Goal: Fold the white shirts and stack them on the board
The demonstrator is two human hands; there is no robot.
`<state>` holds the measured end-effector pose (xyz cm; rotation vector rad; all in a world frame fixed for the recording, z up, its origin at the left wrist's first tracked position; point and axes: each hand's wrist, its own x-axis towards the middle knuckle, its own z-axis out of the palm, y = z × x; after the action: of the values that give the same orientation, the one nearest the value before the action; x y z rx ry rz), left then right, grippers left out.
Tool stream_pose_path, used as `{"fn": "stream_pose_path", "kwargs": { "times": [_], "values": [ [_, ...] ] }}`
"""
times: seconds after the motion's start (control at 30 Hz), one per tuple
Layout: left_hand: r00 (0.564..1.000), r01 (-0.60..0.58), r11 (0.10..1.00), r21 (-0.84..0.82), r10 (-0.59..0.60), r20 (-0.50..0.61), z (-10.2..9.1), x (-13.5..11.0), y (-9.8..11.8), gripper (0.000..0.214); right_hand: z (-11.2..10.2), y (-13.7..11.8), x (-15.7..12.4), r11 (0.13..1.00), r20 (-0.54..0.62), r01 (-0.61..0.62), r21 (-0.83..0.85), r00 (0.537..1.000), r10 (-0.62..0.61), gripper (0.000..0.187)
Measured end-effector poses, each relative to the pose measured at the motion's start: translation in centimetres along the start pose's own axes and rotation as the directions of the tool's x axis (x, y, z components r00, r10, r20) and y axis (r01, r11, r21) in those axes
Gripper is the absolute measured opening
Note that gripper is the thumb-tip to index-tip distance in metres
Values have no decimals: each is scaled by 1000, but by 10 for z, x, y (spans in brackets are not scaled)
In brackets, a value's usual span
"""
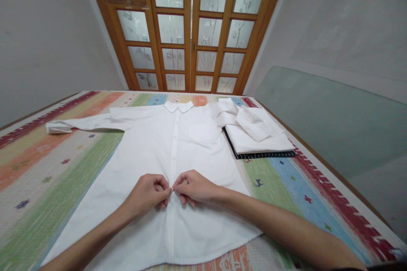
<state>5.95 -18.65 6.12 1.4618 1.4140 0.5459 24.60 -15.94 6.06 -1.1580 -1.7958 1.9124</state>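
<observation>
A white button-up shirt [143, 148] lies front up, its collar at the far end and its hem toward me. One sleeve stretches out to the left; the other rests over a folded pile at the right. My left hand [151, 190] and my right hand [192, 188] meet at the button placket, below the middle of the shirt. Both hands are closed in a pinch on the placket, fingertips almost touching. Whatever button sits between the fingertips is hidden.
A stack of folded clothes [254, 146], white on top with a dark patterned layer beneath, lies right of the shirt. The surface bears a colourful striped cover [70, 194]. Wooden glass-paned doors [192, 29] stand beyond, and a pale green panel [311, 114] leans at the right wall.
</observation>
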Motion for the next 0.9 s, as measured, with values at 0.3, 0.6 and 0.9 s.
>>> {"fn": "stream_pose_path", "kwargs": {
  "times": [0.3, 0.6, 0.9],
  "values": [
    [1000, -10, 994, -110, 10, -4, 2, 1, -7, 23, 5, -8, -1, 963, -127, 51, -266, 988, -88, 8],
    [989, 74, 994, -84, -63, 131, -3, 3, -6, 33, 5, 5, 7, 966, -164, 100, -237, 976, -141, 8],
    [969, 130, 985, 113, -150, 195, -6, 2, -2, 27, 6, 5, 3, 849, -216, 147, -507, 932, -290, 15]
  ]
}}
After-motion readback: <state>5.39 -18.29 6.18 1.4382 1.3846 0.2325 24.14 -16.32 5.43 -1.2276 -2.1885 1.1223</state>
